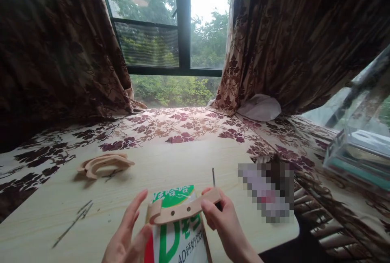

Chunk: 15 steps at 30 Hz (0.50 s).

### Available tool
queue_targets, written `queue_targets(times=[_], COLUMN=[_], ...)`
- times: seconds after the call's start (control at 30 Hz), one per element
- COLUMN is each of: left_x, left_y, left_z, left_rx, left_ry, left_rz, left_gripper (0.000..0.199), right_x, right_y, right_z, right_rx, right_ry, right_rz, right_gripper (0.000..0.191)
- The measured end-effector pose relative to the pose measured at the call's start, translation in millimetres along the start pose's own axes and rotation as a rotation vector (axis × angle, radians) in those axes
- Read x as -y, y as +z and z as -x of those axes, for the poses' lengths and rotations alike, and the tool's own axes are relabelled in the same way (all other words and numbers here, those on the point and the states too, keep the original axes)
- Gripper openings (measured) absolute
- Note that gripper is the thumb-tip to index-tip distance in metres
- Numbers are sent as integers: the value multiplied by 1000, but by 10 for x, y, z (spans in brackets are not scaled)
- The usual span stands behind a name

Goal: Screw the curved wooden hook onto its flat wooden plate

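A curved tan piece with two dark holes lies across a green and white printed box. The fingers of my right hand are closed on its right end. A thin metal rod sticks up beside those fingers; whether the hand grips it too cannot be made out. My left hand is beside the box's left edge, thumb and fingers apart, with the thumb near the piece's curled left end.
More curved tan pieces lie at the table's back left, with small metal bits. Thin metal rods lie at the left. A pixelated object is at the right of the table. A clear plastic box stands far right.
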State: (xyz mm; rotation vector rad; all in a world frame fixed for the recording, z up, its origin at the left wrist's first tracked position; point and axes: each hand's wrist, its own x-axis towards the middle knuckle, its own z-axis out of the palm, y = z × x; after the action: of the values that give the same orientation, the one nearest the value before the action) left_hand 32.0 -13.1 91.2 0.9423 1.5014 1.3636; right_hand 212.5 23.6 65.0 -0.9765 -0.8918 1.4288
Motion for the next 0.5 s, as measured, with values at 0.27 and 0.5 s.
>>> queue_targets(times=[0.27,0.5], left_x=[-35,-144], left_y=[-181,-119], left_z=[-26,-11], left_rx=[-47,-8], left_ry=[156,89], left_rz=[-211,-248], left_gripper=[63,51], right_x=[268,234], right_y=[-81,24], right_z=[-205,-141], right_rx=[-54,153], right_ry=[-31,130], right_rz=[-81,90], right_gripper=[33,35])
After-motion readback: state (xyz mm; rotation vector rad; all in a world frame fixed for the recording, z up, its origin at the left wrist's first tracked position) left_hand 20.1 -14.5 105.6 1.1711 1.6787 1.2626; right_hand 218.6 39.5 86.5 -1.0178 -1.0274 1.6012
